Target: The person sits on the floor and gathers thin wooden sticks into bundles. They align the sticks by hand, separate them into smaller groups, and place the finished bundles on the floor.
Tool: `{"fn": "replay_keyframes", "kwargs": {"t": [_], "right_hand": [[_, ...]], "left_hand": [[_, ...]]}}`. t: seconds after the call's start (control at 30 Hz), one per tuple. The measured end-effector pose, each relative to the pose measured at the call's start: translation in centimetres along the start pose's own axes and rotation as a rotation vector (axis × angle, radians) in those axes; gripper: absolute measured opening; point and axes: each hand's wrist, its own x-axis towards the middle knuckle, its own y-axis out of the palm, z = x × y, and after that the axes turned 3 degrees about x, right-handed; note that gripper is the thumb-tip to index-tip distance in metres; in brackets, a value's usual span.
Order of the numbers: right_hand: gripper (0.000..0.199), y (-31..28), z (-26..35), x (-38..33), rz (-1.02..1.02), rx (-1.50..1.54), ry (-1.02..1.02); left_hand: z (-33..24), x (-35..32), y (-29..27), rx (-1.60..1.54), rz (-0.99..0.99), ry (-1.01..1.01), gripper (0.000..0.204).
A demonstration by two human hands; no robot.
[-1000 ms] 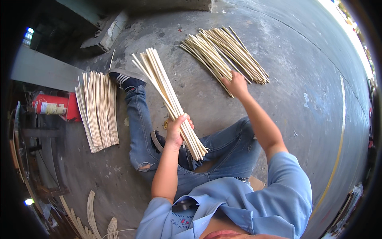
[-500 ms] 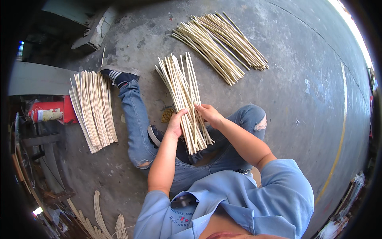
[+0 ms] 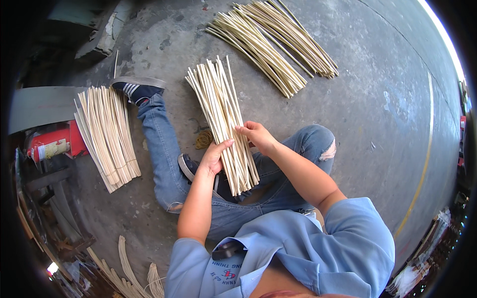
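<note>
A loose bundle of long, pale rattan-like sticks (image 3: pixel 214 109) slants upward in front of my crossed legs. My left hand (image 3: pixel 212 156) is closed round its left side near the lower part, the thumb lying across the sticks. From the right, my right hand (image 3: pixel 257 137) grips the bundle's edge, thumb on top and fingers partly hidden behind. The lower stick ends are uneven and lie above my lap. Beyond my bent leg, a small yellowish coil (image 3: pixel 203 139) rests on the floor.
Two piles of similar sticks (image 3: pixel 263 54) lie on the concrete floor at the far side. Tied bundles (image 3: pixel 107 139) stand at the left beside my shoe (image 3: pixel 139 88) and a red fire extinguisher (image 3: pixel 52 144). Several curved strands (image 3: pixel 126 268) lie at the lower left.
The sticks that stood apart on the bundle's right side now lie closer to the rest. Both hands and the bundle have shifted slightly left in the picture.
</note>
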Motion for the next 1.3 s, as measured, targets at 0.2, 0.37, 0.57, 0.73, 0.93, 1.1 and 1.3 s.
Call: {"fn": "replay_keyframes", "kwargs": {"t": [0.2,0.37,0.57,0.73,0.93,1.1,1.3], "right_hand": [[0.031,-0.3,-0.7,0.2,-0.021,-0.044,-0.075],[0.028,-1.2,-1.1,1.1,-0.068,0.067,0.019],[0.028,-0.9,-0.3,0.6,-0.155,0.166,0.117],[0.028,-0.8,-0.4,0.9,-0.247,0.09,0.124],[0.031,-2.1,-1.0,1.3,-0.207,0.187,0.084],[0.033,-0.9,-0.4,0.6,-0.236,0.149,0.097],[0.038,-0.8,-0.8,0.9,-0.216,0.044,0.082]], "left_hand": [[0.5,0.4,-0.9,-0.024,-0.028,0.0,0.047],[0.2,0.5,-0.3,-0.048,-0.002,0.01,0.046],[0.4,0.3,-1.0,-0.047,-0.005,-0.001,0.045],[0.5,0.4,-0.9,-0.041,-0.027,0.01,0.042],[0.5,0.5,-0.9,-0.035,-0.019,0.014,0.042],[0.7,0.6,-1.3,-0.04,-0.013,0.019,0.043],[0.7,0.6,-1.0,-0.046,-0.011,0.042,0.043]]}}
